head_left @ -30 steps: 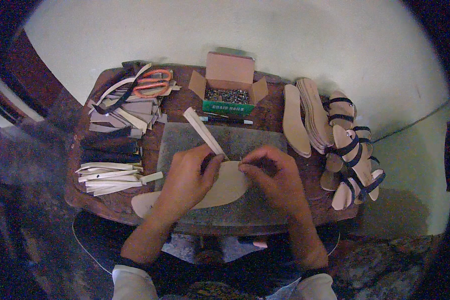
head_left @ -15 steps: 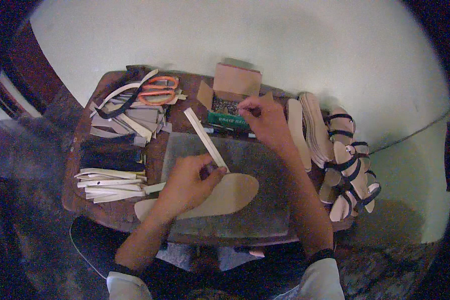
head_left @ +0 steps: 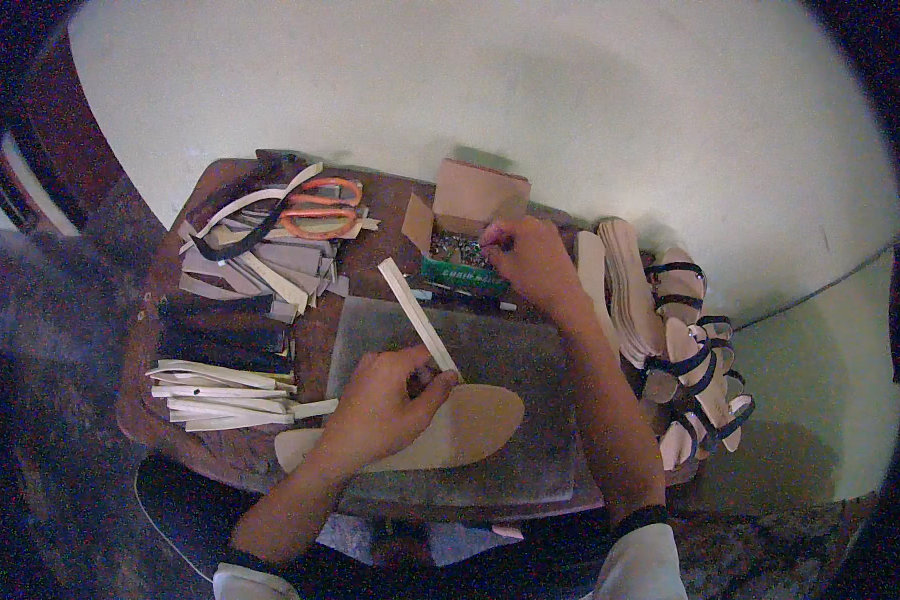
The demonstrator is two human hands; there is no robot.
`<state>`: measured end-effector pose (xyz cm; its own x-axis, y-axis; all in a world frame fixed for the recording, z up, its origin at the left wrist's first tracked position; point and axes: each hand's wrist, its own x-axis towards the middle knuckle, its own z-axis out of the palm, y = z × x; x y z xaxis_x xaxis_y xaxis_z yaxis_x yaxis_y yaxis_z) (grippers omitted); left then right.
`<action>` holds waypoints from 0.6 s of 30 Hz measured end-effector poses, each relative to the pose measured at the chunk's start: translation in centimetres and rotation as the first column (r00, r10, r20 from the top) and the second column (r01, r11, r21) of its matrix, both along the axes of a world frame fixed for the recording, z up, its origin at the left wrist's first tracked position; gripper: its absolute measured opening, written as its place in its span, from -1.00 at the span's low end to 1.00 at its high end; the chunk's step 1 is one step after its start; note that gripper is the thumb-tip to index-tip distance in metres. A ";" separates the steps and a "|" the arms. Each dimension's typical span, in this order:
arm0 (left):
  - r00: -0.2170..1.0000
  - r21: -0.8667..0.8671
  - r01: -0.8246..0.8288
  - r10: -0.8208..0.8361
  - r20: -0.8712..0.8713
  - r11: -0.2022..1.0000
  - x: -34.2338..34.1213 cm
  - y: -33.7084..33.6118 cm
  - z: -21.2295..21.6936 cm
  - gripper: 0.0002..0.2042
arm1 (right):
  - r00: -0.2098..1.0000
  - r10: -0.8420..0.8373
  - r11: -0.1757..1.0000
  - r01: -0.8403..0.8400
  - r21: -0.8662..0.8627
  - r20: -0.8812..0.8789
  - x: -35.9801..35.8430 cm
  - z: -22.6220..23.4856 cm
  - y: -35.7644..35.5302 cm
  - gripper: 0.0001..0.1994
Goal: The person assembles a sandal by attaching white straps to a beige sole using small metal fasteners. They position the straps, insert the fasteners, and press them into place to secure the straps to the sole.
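One tan insole (head_left: 450, 432) is laid flat on a grey slab (head_left: 530, 470) at the near edge of the table (head_left: 160, 310). The insole is pinned by the left hand (head_left: 385, 405), whose fingers are curled down and pinched on the lower end of one pale strap (head_left: 417, 314); the strap runs up and away across the slab.

To the left, a loose pile of cream strips (head_left: 220, 395) is stacked, roughly eight, though an exact count cannot be made. Behind it, dark strips (head_left: 220, 330) are piled, and further back grey and cream offcuts (head_left: 260, 265) are heaped; neither can be counted.

To the right, a cluster of sandals (head_left: 695, 370) with dark straps is leaned together, about five, and a stack of bare soles (head_left: 625, 285) is stood beside them.

Further off, one open cardboard box (head_left: 475, 200) with a green front is seen, filled with small metal nails. The right hand (head_left: 530, 255) is held at the box's mouth, fingertips drawn together over the contents; whether a nail is gripped cannot be told.

At the far left, one pair of orange-handled scissors (head_left: 315, 205) is laid on the offcuts.
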<state>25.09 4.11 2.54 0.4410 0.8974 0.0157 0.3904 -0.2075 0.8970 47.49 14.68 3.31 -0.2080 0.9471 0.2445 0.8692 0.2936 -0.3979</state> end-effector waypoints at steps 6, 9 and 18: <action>0.999 0.002 -0.003 0.003 0.047 1.000 0.3 -0.1 -0.5 -0.80 | 0.951 -0.096 0.994 0.075 0.082 0.293 -1.1 -1.4 1.8 -0.85; 0.998 0.010 -0.012 0.012 0.056 1.000 0.2 -0.1 -0.5 -0.80 | 0.920 -0.185 0.979 0.203 -0.016 0.347 -2.3 -1.5 2.3 -0.84; 0.999 0.004 -0.003 0.003 0.050 1.000 0.0 -0.2 -0.3 -0.80 | 0.926 -0.186 0.982 0.170 0.076 0.327 -1.6 -2.3 2.3 -0.85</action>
<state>25.14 3.88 2.29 0.4367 0.8986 0.0418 0.3457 -0.2105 0.9144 45.93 17.01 0.99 -0.1136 0.9655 0.2342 0.9888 0.1328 -0.0678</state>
